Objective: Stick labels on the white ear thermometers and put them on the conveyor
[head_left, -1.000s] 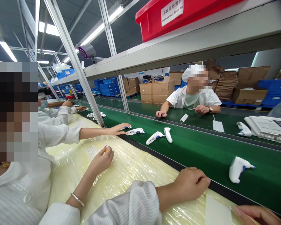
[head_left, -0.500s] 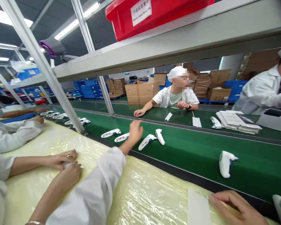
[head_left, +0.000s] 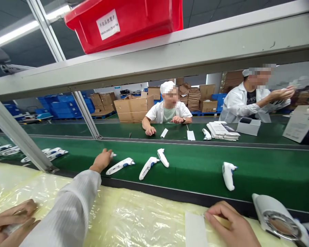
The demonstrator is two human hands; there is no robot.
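Observation:
On the green conveyor belt (head_left: 193, 164), my left hand (head_left: 102, 160) has its fingers closed over a white ear thermometer (head_left: 113, 155); only the tip sticks out past them. Just right of it lies another white thermometer (head_left: 120, 166) with an open slot in its handle. Two more, one slotted thermometer (head_left: 147, 168) and one thermometer turned upright (head_left: 163, 158), lie farther right. My right hand (head_left: 233, 223) pinches a slim tan tool (head_left: 222, 221), mostly hidden by the fingers, above the yellow film-covered bench. Beside its fingertips is a white paper sheet (head_left: 195, 229).
Another thermometer (head_left: 228, 175) lies on the belt ahead of my right hand. A white device with a round silver ring (head_left: 280, 221) sits lower right. A metal post (head_left: 20, 133) and shelf beam (head_left: 144, 51) cross the view. A co-worker's hands (head_left: 14, 219) are lower left; two people stand opposite.
The view has swung right. My left hand has moved left along the belt, from one thermometer to the one beside it. My right hand stays by the paper.

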